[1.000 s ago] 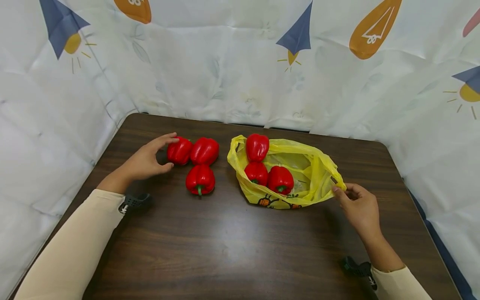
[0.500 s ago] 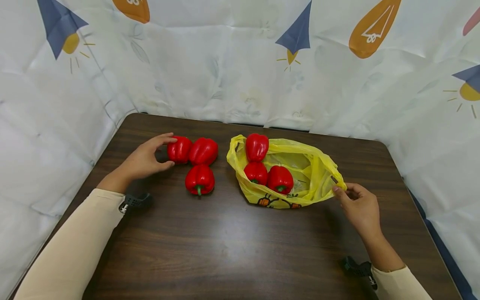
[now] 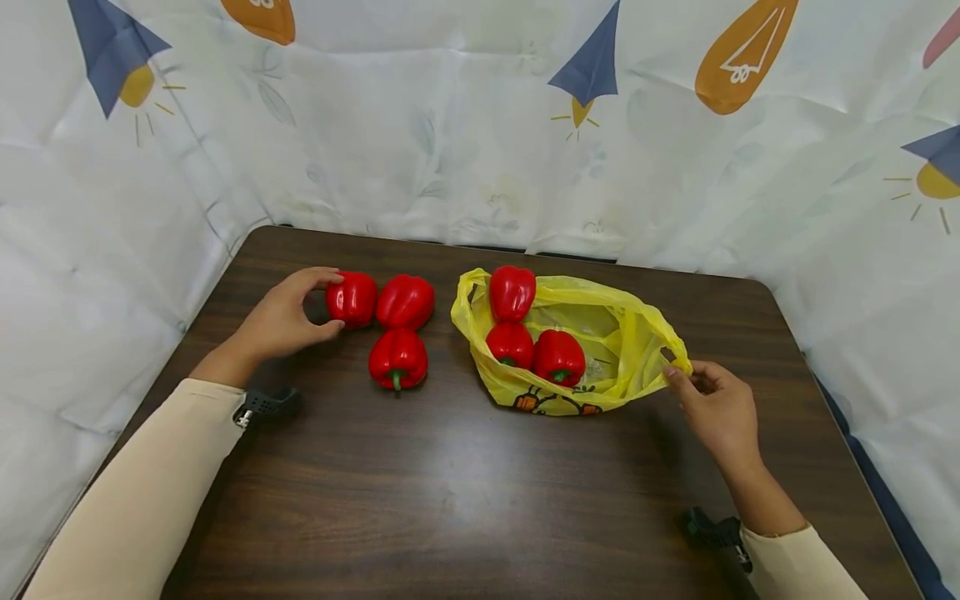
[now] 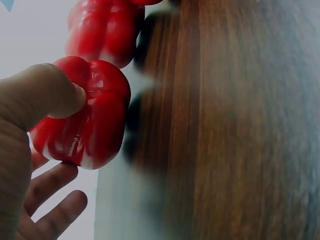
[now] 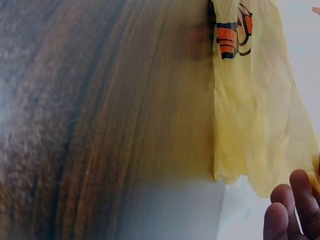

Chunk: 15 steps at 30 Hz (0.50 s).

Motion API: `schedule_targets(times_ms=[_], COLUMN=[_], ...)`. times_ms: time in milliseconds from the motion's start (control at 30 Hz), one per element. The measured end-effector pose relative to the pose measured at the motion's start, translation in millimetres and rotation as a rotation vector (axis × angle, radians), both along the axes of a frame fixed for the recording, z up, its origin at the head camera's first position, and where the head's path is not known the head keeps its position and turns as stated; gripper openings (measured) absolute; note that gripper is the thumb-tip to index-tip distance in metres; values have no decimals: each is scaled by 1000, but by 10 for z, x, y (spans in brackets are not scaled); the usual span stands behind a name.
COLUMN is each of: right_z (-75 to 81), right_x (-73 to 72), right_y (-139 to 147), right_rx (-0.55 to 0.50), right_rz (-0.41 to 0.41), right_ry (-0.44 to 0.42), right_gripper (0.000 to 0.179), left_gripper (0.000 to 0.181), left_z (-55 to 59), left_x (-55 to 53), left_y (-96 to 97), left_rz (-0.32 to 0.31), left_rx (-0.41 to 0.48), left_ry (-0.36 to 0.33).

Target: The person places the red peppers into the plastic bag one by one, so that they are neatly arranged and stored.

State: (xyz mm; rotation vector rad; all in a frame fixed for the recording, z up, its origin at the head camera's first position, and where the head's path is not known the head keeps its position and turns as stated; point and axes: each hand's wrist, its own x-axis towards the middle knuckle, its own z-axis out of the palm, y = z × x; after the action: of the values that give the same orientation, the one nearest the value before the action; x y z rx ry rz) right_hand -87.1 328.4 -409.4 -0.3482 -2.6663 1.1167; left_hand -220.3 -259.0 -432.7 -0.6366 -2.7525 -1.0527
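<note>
One pepper (image 3: 352, 299), wide-pinched by the left hand (image 3: 279, 323), is now eased slightly toward nine o'clock; bagging seems nearer. Yellow bag (image 3: 630, 360) is close-pinched at four o'clock by the right hand (image 3: 720, 414).

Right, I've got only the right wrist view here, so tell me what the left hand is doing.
Observer: The left hand grips the leftmost red pepper.
Operator: Count the other ones lying loose on the table.
Observer: Two more peppers lie there, outside the bag.
Operator: I see only the outer wall of the yellow bag; report what shows in its opening.
Observer: Three peppers show there, toward the left side in the head view.
</note>
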Motion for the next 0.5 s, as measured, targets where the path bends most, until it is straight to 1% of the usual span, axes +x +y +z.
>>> schedule_targets(times_ms=[133,333,500], right_z=[10,12,10], right_x=[-9,-12,-1], right_y=[-3,-16,-20], right_rx=[-3,-17,-18], right_rz=[6,18,16], right_ry=[-1,10,8], right_gripper=[44,44,44], left_gripper=[61,64,65], left_z=[41,174,253], left_x=[13,54,76], left_y=[-38,-46,-26], left_rz=[13,27,14], left_rx=[21,42,47], left_ry=[13,35,86])
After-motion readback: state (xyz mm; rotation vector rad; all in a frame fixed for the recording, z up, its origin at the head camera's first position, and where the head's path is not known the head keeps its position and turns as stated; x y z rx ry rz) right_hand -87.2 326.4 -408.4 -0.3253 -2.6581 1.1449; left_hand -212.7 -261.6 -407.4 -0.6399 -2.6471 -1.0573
